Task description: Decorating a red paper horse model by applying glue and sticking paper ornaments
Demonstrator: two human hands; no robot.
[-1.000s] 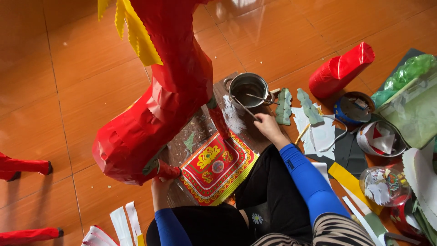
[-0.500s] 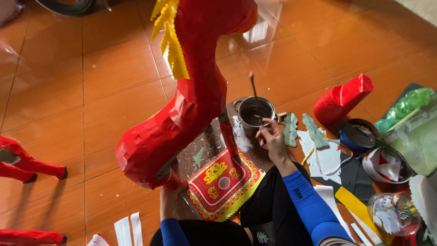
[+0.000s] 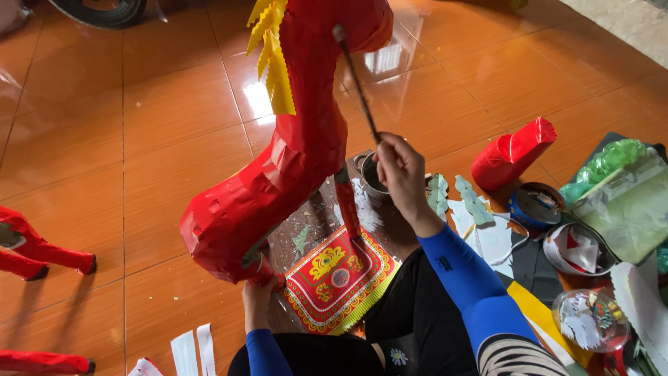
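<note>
Lower left of centre, left hand (image 3: 256,296) is wrapped around a leg of the red paper horse (image 3: 292,146), fingers closed on it; single grip, so the tall figure could tip or twist. Centre frame, right hand (image 3: 400,170) pinches a brush (image 3: 356,80) raised against the horse's neck; drips could land on the patterned red-yellow sheet (image 3: 337,278). Metal pot (image 3: 372,179) sits below the hand, contents hidden. Right side: open tin (image 3: 534,206) and bowl (image 3: 581,249) hold paper scraps, clear tub (image 3: 591,319) holds cutouts
</note>
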